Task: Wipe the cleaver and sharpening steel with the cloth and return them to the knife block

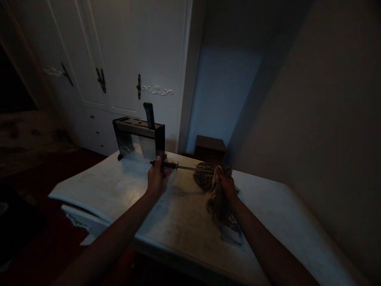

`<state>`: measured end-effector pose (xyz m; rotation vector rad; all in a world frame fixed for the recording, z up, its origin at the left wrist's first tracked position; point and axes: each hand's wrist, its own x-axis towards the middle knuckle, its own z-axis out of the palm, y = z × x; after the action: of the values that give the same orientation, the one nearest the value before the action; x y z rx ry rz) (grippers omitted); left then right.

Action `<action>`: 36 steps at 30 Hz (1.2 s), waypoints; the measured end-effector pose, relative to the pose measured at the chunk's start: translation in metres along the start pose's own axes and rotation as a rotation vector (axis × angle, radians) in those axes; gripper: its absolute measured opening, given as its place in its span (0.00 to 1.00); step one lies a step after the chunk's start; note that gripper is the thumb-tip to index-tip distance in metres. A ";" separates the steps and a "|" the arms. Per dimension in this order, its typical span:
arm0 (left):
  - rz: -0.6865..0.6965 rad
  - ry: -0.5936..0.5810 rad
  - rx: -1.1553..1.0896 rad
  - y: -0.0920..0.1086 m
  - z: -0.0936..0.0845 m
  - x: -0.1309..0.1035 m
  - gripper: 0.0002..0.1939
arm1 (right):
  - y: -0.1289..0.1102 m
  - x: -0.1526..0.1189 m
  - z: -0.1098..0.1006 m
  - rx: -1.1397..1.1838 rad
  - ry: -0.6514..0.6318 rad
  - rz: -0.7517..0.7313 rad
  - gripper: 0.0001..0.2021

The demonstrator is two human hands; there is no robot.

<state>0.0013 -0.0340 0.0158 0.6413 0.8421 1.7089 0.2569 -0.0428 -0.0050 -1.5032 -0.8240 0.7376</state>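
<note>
Filling the back: one white panelled wardrobe point(125, 43), raised scroll trim, four dark handles point(139, 86). One pale table point(119, 190), smooth top, curved edge. One boxy knife block point(160, 141), dark frame, shiny front, one black knife handle point(149, 115) sticking up, slightly tilted. One bunched, shaggy brown cloth point(218, 202), right hand point(226, 182) clenched on it around the rod's far end. One thin straight rod point(186, 167) spans between both hands, above table; left hand point(156, 174) pinches its black grip, thumb on top.

dim room in a home, white wardrobe point(125, 47) with scrolled trim point(157, 91), pale table point(268, 192) with drawer point(86, 220), red floor point(89, 155)
</note>
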 end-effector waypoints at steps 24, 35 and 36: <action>0.316 -0.281 0.123 0.167 0.030 -0.011 0.25 | -0.011 -0.012 -0.004 -0.421 -0.061 0.195 0.35; 0.407 -0.244 0.290 0.257 0.045 0.026 0.16 | 0.013 0.010 -0.004 -0.513 -0.103 0.104 0.31; 0.421 -0.230 0.308 0.264 0.048 0.030 0.16 | 0.014 0.011 -0.004 -0.512 -0.113 0.076 0.29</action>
<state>-0.1229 -0.0410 0.2555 1.2731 0.8533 1.8404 0.2675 -0.0368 -0.0182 -1.9692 -1.1022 0.7033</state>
